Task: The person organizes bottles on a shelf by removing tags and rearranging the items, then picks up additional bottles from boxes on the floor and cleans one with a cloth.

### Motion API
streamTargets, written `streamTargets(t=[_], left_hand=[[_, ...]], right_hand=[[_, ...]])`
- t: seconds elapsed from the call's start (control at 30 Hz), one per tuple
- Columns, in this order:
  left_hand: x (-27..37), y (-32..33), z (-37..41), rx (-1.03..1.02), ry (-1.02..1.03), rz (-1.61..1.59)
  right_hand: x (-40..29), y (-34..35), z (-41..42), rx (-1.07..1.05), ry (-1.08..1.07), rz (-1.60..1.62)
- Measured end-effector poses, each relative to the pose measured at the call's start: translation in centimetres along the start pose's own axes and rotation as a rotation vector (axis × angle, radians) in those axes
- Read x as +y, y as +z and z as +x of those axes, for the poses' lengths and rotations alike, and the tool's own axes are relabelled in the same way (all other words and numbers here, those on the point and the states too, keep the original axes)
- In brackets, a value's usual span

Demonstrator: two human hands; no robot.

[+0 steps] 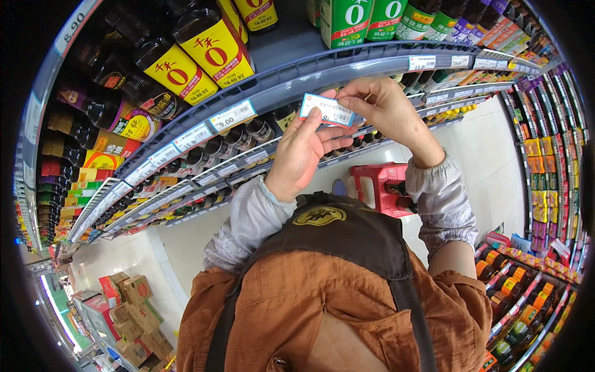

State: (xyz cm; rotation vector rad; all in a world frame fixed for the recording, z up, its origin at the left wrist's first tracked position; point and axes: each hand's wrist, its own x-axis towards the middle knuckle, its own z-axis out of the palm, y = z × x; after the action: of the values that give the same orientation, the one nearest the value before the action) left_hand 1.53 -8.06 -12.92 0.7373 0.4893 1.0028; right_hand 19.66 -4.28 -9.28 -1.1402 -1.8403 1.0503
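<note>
A paper shelf price tag [327, 110] with a blue and red edge is held in front of the shelf, its print upside down in this view. My left hand [304, 142] pinches its left end, thumb on the face and the other fingers behind it. At its upper right edge, the thumb and fingers of my right hand [381, 104] hold the tag too. Just beyond both hands runs the grey shelf's price rail [288, 100], which bears more tags, such as the white one [234, 115] at the left. Grey patterned sleeve covers are on both forearms.
Bottles of soy sauce [218, 51] with yellow labels stand on the shelf, green-labelled ones [348, 23] farther right. Lower shelves hold more bottles. A red plastic stool [379, 186] is on the floor below my right forearm. Cardboard boxes [135, 321] are piled at lower left, and bottle racks [516, 297] stand at right.
</note>
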Motion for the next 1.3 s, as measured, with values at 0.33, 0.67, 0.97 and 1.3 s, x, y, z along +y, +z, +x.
streamTargets(t=[0.33, 0.67, 0.97, 1.3], left_hand=[[-1.6, 0.1, 1.2, 0.06, -0.064, 0.016], [0.2, -0.3, 5.4, 0.371, -0.225, -0.149], [-0.2, 0.2, 6.6, 0.473, -0.202, -0.187], [-0.5, 0.6, 6.7, 0.53, -0.169, -0.16]], right_hand=[[-0.1, -2.7, 0.4, 0.185, -0.288, -0.529], [-1.1, -6.0, 3.9, 0.265, -0.601, -1.165], [-1.6, -5.8, 4.9, 0.237, -0.626, -1.198], [-1.5, -5.0, 5.1, 0.183, -0.689, -1.257]])
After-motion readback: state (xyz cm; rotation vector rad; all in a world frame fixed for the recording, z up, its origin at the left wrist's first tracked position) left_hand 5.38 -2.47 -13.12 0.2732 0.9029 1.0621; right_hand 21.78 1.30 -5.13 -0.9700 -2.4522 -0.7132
